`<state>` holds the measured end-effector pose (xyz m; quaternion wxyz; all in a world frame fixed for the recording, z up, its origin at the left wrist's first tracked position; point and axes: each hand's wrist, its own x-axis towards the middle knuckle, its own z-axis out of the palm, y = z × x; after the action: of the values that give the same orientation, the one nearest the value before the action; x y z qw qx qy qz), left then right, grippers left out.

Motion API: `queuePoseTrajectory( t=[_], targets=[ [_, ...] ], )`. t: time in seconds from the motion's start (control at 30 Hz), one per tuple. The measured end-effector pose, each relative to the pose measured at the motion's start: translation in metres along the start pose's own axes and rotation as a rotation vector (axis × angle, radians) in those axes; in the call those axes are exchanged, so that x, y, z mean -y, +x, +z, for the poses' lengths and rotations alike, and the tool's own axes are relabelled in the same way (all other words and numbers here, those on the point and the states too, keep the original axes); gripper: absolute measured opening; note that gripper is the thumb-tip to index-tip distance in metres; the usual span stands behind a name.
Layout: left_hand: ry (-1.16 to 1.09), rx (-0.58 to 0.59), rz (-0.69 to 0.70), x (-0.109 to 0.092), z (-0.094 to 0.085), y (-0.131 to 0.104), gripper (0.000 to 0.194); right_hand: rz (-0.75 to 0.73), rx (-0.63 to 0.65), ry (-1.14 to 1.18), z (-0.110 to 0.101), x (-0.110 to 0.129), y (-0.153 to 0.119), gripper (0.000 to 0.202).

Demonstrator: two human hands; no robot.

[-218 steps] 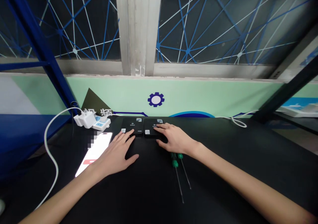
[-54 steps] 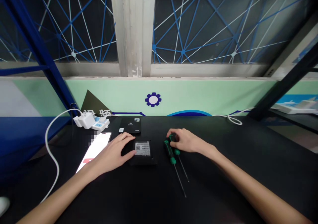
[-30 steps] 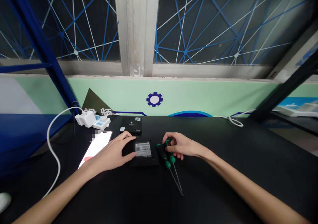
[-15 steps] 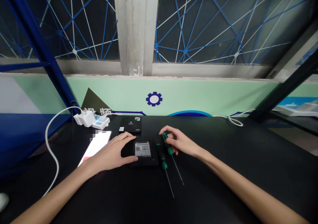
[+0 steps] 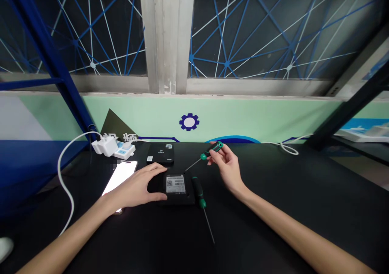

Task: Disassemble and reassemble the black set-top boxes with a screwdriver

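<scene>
A flat black box (image 5: 179,200) with a white printed label lies face up on the dark table. My left hand (image 5: 138,188) grips its left side, fingers along the far edge and thumb at the near edge. My right hand (image 5: 227,166) is closed around the green-and-black handle of a screwdriver (image 5: 213,149). Its shaft slants down to the left, with the tip at the box's far right corner; whether it touches a screw there is too small to tell. A second screwdriver (image 5: 198,191) rests just right of the box, shaft toward me.
Behind the labelled box lies another black box (image 5: 160,152). A phone (image 5: 121,176) with a lit screen is partly under my left forearm. At the back left are a white power strip (image 5: 124,149) with a plug and a white cable (image 5: 59,172). A wall with windows stands behind.
My right hand has lifted one screwdriver off the table and swung it round, so its tip now points at the box's far right corner. My left hand stays on the box.
</scene>
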<state>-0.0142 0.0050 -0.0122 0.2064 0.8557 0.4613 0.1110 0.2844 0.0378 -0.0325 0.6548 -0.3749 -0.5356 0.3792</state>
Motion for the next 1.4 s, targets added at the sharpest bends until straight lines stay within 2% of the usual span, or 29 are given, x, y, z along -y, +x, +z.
queuePoseTrajectory(
  t=[0.23, 0.37, 0.53, 0.63, 0.93, 1.1, 1.4],
  targets=[
    [0.019, -0.023, 0.035, 0.005, 0.003, 0.0, 0.073, -0.046, 0.074, -0.064, 0.006, 0.011, -0.004, 0.044],
    [0.019, -0.03, 0.048, 0.008, 0.005, 0.001, 0.073, -0.027, 0.169, -0.146, 0.011, 0.013, -0.004, 0.041],
    [0.028, -0.039, 0.05, 0.007, 0.005, 0.001, 0.073, 0.06, 0.348, -0.176, 0.023, -0.006, -0.009, 0.038],
    [0.045, -0.036, 0.047, 0.005, 0.004, 0.001, 0.071, 0.085, 0.379, -0.196, 0.028, -0.019, -0.013, 0.034],
    [0.088, -0.038, 0.062, 0.004, 0.003, -0.002, 0.072, 0.096, 0.32, -0.166, 0.034, -0.021, -0.013, 0.031],
    [0.093, -0.019, 0.043, 0.003, 0.003, -0.001, 0.072, 0.093, 0.344, -0.165, 0.032, -0.024, -0.013, 0.03],
    [0.078, -0.058, 0.082, 0.004, 0.003, -0.001, 0.071, 0.034, 0.404, -0.199, 0.031, -0.024, -0.014, 0.03]
  ],
)
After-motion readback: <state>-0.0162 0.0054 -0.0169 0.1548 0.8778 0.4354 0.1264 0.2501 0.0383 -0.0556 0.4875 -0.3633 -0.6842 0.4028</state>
